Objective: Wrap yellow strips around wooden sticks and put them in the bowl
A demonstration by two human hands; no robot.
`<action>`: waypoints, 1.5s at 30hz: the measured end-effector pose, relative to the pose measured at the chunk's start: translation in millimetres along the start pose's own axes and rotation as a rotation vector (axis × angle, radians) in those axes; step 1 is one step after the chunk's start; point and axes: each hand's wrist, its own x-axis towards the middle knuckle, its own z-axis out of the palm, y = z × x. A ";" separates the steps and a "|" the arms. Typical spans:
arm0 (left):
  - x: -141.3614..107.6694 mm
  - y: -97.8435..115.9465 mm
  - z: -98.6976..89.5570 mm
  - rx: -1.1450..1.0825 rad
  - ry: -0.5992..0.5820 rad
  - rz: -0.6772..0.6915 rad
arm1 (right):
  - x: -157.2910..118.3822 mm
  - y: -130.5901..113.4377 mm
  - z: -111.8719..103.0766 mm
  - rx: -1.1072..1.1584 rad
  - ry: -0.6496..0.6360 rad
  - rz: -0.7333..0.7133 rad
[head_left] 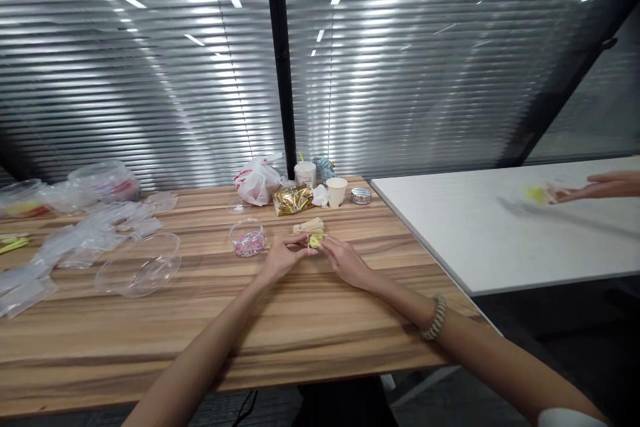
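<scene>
1. the person's left hand [283, 259] and right hand [345, 262] meet low over the wood-grain table [150, 347], fingers curled inward and grasping a pale yellow and cream bundle of flat strips [310, 233]; the fingers hide how each hand grips it.
2. that bundle sits between both hands, just above the tabletop, near the table's middle.
3. a coiled green-beige bracelet [434, 317] circles the right wrist.
4. just left of the hands stands a clear round plastic cup of pink and white strands [247, 238].
5. farther back lie a gold foil packet [293, 200], a white paper cup [337, 191] and a white plastic bag [259, 181].
6. on a white table [425, 240] to the right, a co-worker's hand [595, 187] reaches toward a blurred yellow object [536, 195].
</scene>
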 end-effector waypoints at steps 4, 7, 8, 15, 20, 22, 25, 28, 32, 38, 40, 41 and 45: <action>-1.1 2.0 1.2 0.026 -0.019 -0.014 | -2.1 1.2 -2.2 -0.092 -0.005 -0.026; -1.0 -0.8 2.1 0.074 -0.028 0.008 | -3.1 -2.5 -4.1 -0.161 -0.003 -0.073; -0.9 -2.2 2.5 0.091 -0.036 0.006 | -3.2 -3.8 -4.5 -0.181 0.004 -0.089; -1.1 -4.5 9.1 0.059 -0.127 -0.021 | -3.3 -6.9 -2.8 -0.276 0.063 -0.029; -3.7 2.3 14.2 0.043 -0.156 0.057 | -0.6 -1.5 -4.2 -0.344 0.058 0.231; -6.0 7.2 13.8 0.074 -0.088 0.147 | 0.8 1.5 -5.7 -0.349 0.072 0.277; -9.4 14.9 10.5 0.019 -0.050 0.258 | 1.5 4.1 -6.9 -0.346 0.098 0.264; -10.9 19.7 6.6 -0.118 -0.213 0.187 | -0.9 4.5 -5.8 -0.328 0.173 0.183; -9.9 21.5 5.8 -0.330 -0.429 -0.018 | -5.9 4.7 -4.3 -0.264 0.322 -0.021; -8.4 16.4 9.7 -0.697 -0.389 -0.229 | -5.9 10.0 -13.3 -0.305 0.170 -0.313; -7.8 12.0 10.2 -0.689 -0.331 -0.273 | -4.1 13.9 -18.3 -0.384 0.091 -0.362; -7.3 9.6 10.3 -0.667 -0.300 -0.290 | -3.2 15.7 -20.7 -0.421 0.060 -0.375; -3.6 1.4 9.3 -0.520 -0.209 -0.273 | -0.6 18.8 -26.0 -0.534 -0.009 -0.373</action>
